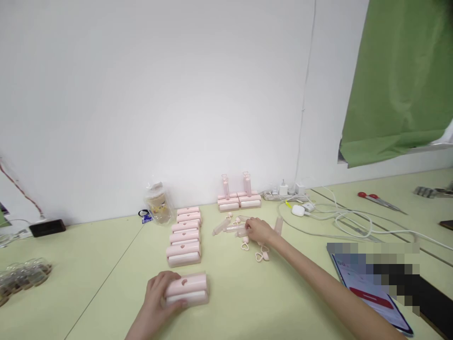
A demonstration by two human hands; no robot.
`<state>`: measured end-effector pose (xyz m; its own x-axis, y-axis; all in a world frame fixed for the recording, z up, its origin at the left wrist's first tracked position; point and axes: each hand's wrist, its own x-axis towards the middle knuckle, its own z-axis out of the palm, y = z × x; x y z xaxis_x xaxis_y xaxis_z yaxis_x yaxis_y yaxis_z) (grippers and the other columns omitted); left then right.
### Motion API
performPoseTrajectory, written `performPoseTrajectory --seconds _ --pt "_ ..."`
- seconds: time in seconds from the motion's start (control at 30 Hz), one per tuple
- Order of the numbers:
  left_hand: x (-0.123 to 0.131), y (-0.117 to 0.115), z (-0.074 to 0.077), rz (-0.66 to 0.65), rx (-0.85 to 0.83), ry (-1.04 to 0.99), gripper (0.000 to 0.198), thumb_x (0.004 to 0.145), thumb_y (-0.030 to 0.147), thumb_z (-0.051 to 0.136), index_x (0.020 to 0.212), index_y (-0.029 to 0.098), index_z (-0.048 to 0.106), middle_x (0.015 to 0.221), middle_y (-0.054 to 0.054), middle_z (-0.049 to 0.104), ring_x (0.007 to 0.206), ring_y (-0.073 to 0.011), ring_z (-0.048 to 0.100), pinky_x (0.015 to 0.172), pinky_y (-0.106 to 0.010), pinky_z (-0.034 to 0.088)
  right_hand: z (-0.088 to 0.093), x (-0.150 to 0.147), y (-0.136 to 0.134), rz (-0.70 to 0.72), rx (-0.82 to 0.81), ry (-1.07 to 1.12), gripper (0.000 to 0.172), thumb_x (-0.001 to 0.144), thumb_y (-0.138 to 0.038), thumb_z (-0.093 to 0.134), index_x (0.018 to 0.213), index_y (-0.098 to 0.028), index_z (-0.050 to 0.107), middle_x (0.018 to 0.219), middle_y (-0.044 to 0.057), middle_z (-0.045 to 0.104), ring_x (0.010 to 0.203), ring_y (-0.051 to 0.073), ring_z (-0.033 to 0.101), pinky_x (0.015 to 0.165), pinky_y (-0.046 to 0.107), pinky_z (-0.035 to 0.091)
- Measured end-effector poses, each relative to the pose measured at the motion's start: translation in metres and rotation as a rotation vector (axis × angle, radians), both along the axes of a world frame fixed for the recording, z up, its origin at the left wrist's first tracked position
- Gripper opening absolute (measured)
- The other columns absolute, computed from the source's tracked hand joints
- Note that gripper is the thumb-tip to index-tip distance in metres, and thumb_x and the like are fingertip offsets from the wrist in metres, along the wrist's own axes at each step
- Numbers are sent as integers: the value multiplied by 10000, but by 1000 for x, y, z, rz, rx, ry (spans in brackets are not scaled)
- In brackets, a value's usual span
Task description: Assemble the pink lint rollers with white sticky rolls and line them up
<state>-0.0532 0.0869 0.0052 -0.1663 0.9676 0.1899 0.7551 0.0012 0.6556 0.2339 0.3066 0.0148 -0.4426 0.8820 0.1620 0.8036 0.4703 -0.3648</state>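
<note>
My left hand (164,295) is wrapped round the left end of a pink and white case (193,289) near the front of the table. Further back, my right hand (260,230) reaches into a loose group of clear pink tubes (221,226), its fingers bent over one of them; what the fingertips grip is too small to make out. Heart-shaped pink pieces (259,256) lie just in front of that hand. Several similar pink cases (184,254) form a column behind the left hand. Two more cases (229,203) stand by the wall with upright tubes (247,185) on them.
A plastic bag (159,205) leans by the wall. On the right are a power strip (271,196), white cables (339,217), red-handled scissors (375,198) and a tablet (368,293). Clear domed items (24,276) and a black box (47,228) are at the left.
</note>
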Motion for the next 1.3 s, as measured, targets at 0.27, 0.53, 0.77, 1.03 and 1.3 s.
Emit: performPoseTrajectory --seconds 0.27,0.53,0.77,1.03,1.3 --pt "65 -9 8 -219 -78 -132 320 645 180 538 949 230 451 1015 -21 487 937 -199 510 848 -308 416 20 30 -17 1 33 228 228 887 -282 526 1077 -159 551 1087 64 579 901 184 590 770 384 496" --pt "111 16 2 -458 -86 -268 307 699 212 548 998 222 480 980 -25 528 905 -210 502 775 -301 412 49 46 -93 144 -90 626 305 786 -438 571 1007 -228 549 1118 71 602 798 189 634 673 326 523" --pt "115 23 -15 -518 -101 -431 374 770 283 559 1100 211 397 1055 -41 520 939 -181 517 804 -282 422 33 32 -126 122 -145 799 335 804 -525 522 908 -210 558 860 85 679 740 201 604 604 317 502" --pt "114 25 -17 -547 -112 -493 348 769 301 596 1076 209 461 1015 -34 533 917 -192 515 791 -290 402 27 33 -141 249 -151 740 204 871 -432 476 871 -233 523 829 34 579 808 188 558 700 309 453" --pt "114 26 -17 -519 -147 -515 359 751 316 619 1065 216 477 1003 -35 555 909 -208 531 782 -316 410 60 32 -135 406 -220 435 89 813 -306 558 812 -218 570 802 16 613 718 156 550 659 282 442"
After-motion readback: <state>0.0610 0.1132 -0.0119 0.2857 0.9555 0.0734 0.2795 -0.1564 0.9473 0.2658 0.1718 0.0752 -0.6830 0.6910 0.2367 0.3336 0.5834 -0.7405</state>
